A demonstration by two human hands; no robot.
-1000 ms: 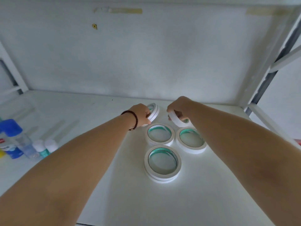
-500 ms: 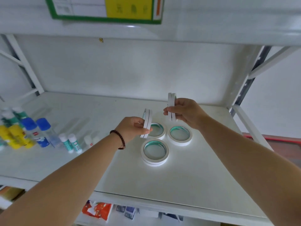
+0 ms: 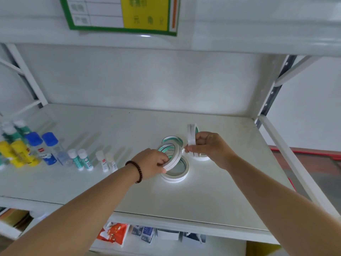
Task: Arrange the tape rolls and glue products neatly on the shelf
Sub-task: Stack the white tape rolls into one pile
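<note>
My left hand [image 3: 154,162] grips a white tape roll with a green core [image 3: 170,154], tilted just above a stack of rolls lying flat [image 3: 181,173] on the white shelf [image 3: 212,200]. My right hand [image 3: 208,146] holds another pair of white rolls [image 3: 191,134] upright on edge, over a flat roll [image 3: 202,158] that it mostly hides. One more flat roll [image 3: 172,139] lies behind them. Glue bottles and sticks stand at the left: yellow bottles [image 3: 17,154], blue-capped bottles [image 3: 44,146] and small white glue sticks [image 3: 84,159].
The shelf's back wall is close behind the rolls. A white upright and a diagonal brace [image 3: 287,163] border the right side. A green and yellow label [image 3: 125,13] hangs on the upper shelf. Packaged goods [image 3: 114,234] lie on the lower shelf.
Both hands lifted rolls from the back of the shelf and brought them forward. My left hand has now lowered its roll over the front stack. The camera pulled back.
</note>
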